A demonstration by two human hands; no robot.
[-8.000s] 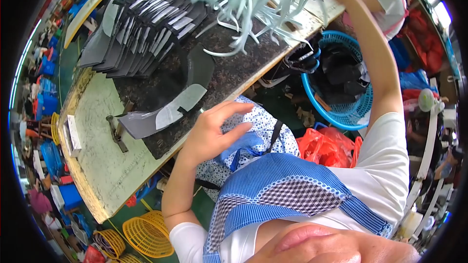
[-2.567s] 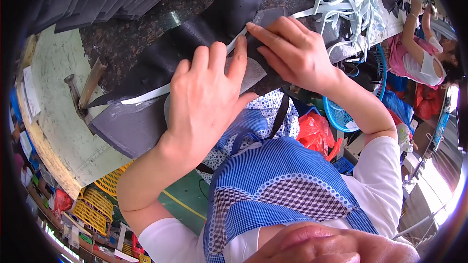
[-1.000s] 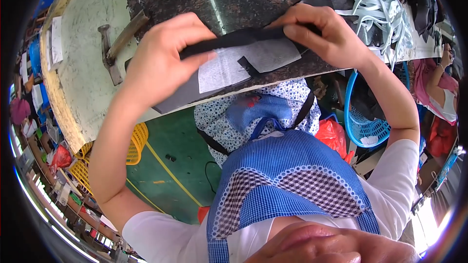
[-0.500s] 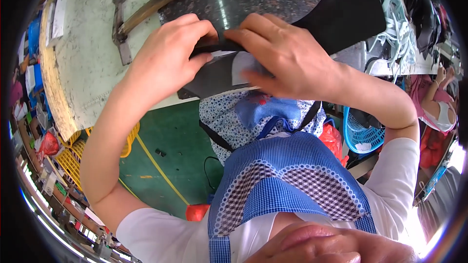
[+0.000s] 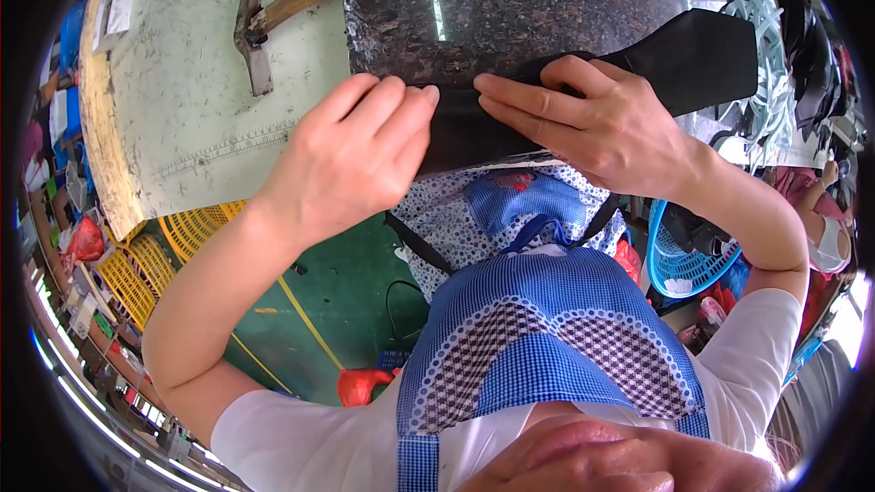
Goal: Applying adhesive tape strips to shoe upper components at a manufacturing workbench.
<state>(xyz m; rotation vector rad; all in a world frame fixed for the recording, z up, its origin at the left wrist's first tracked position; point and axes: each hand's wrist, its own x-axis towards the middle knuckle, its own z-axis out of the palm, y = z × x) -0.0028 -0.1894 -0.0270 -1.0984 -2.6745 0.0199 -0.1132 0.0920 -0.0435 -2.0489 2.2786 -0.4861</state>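
Showing yellow baskets [image 5: 128, 287] far left. Curling the left hand [image 5: 365, 146] over a smooth black piece [image 5: 465, 132], broad-ended, at the front of the dark slab [image 5: 519, 18], now concealing the pale patch seen moments ago. Stretching two fingers [image 5: 524, 94] of the right hand [image 5: 597, 118] onto it, bending others (hiding both thumbs; cannot tell if gripping). Holding dark items [image 5: 690, 225] in the blue basket [image 5: 663, 260].

The left hand [image 5: 360, 150] is over the counter's [image 5: 196, 109] near edge, back upward, fingers bent and bunched, thumb hidden. Near it, the right hand [image 5: 606, 123] points leftward, two digits stretched almost straight, the others bent, fingertips of the two apart. The left forearm [image 5: 219, 287] and right forearm [image 5: 743, 191] slant inward from bent, wide-spread elbows.
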